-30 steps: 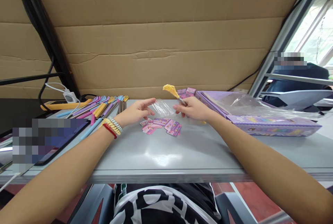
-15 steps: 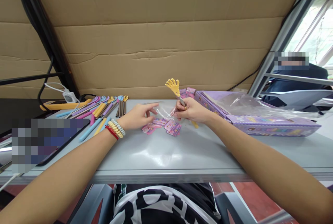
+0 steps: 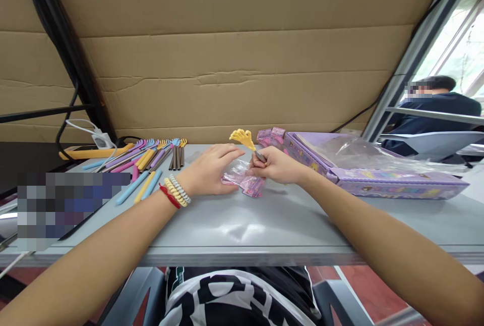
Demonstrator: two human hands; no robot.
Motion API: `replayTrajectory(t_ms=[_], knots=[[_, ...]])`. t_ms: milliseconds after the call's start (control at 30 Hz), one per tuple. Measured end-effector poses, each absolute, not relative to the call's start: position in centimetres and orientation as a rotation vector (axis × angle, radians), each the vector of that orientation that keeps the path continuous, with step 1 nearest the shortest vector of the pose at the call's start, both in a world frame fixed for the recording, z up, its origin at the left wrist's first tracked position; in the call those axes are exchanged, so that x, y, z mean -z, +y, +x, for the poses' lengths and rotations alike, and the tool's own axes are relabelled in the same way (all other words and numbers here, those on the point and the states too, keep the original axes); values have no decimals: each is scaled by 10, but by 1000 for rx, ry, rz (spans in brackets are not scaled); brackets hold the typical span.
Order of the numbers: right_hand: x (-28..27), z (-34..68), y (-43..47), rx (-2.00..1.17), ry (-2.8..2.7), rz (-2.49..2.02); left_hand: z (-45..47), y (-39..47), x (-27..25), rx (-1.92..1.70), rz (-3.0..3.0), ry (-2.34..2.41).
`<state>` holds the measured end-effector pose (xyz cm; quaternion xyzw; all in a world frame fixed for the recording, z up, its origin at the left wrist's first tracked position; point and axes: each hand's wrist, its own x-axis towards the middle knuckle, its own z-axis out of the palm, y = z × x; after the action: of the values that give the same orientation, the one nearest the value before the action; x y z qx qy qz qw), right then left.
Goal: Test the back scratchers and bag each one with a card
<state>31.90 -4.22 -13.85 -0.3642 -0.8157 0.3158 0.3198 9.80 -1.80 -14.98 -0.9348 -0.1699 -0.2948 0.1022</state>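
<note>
My right hand (image 3: pixel 278 165) is closed around a small back scratcher (image 3: pixel 244 138) whose yellow hand-shaped head tilts up to the left. Part of its metal shaft shows above my fingers; the rest is hidden. Left of it, my left hand (image 3: pixel 215 168) is palm down with fingers stretched out, beside a clear plastic bag (image 3: pixel 238 169). Whether its fingertips touch the bag I cannot tell. Under and around the bag lie small pink-and-purple printed cards (image 3: pixel 252 187), partly covered by it.
Several colourful back scratchers (image 3: pixel 151 157) lie in a row at the left, near a tablet-like dark panel (image 3: pixel 94 210). On the right a purple box (image 3: pixel 397 182) holds clear plastic (image 3: pixel 351 149). Pink packs (image 3: pixel 270 137) stand behind. A person (image 3: pixel 434 104) sits beyond the frame at right.
My left hand has moved right and flattened over the bag and cards. The back scratcher's head has dropped lower and to the left in my right hand.
</note>
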Motion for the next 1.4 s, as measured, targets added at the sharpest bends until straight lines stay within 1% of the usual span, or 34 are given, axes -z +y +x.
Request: replayTrajectory(t_ms=[233,367,533,733,900,1100,1233,1400], knots=[[137,315,-48,-673,-2224,-983,104,-25,150,754,-2729,-664],[135,313,-49,-497,-2251,-1013,104,-26,151,684,-2688,-627],[132,312,-51,-403,-2231,-1091,107,-29,150,581,-2579,-661],[134,310,-50,-271,-2195,-1139,109,-33,149,562,-2466,-736],[136,309,-49,-249,-2126,-1116,109,-34,146,535,-2431,-756],[138,309,-49,-391,-2131,-1090,109,-39,143,547,-2410,-744],[140,309,-48,-357,-2146,-1101,111,-41,143,534,-2390,-726],[139,310,-48,-388,-2127,-1111,112,-41,143,575,-2377,-721]])
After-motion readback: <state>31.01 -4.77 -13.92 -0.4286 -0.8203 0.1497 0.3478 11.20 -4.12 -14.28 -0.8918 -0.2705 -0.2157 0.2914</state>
